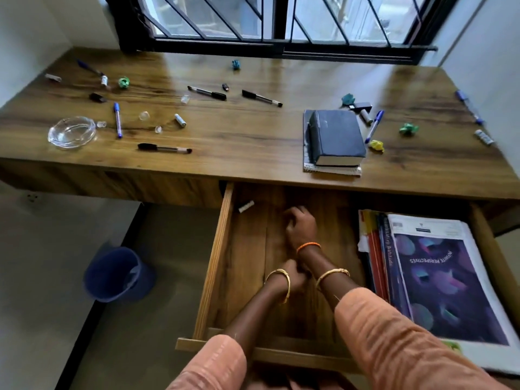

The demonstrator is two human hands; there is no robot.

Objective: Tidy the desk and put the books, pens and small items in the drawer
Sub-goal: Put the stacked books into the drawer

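A wooden desk (pixel 253 136) runs under a barred window (pixel 275 21), set between pale walls. Below its front edge a drawer (pixel 213 263) stands pulled open, and both hands are down inside it.

The right hand (pixel 299 225) reaches forward over the drawer floor, knuckles up, fingers curled downward; whether it holds anything cannot be told. An orange band sits at its wrist and a gold bangle further back on the forearm. The left hand (pixel 292 277) lies just behind it, tucked against the right forearm, its fingers curled and partly hidden, so its grip cannot be told either. It also wears a gold bangle. Both arms come out of peach sleeves.

Just ahead and left of the right hand a small white cylinder (pixel 246 206) lies on the drawer floor. To the right of both hands a stack of books (pixel 439 280) fills that end of the drawer, a purple-covered one on top.

Up on the desk, beyond the right hand, a thick dark book (pixel 336 136) rests on a spiral notebook (pixel 332 170). Farther left of the hands lie black pens (pixel 164 149), a blue pen (pixel 118 119), a battery (pixel 180 120) and a glass ashtray (pixel 72 132). Crumpled paper balls (pixel 408 128) and more pens are scattered to the far right.

On the floor, left of the hands, stands a blue bin (pixel 118 274).
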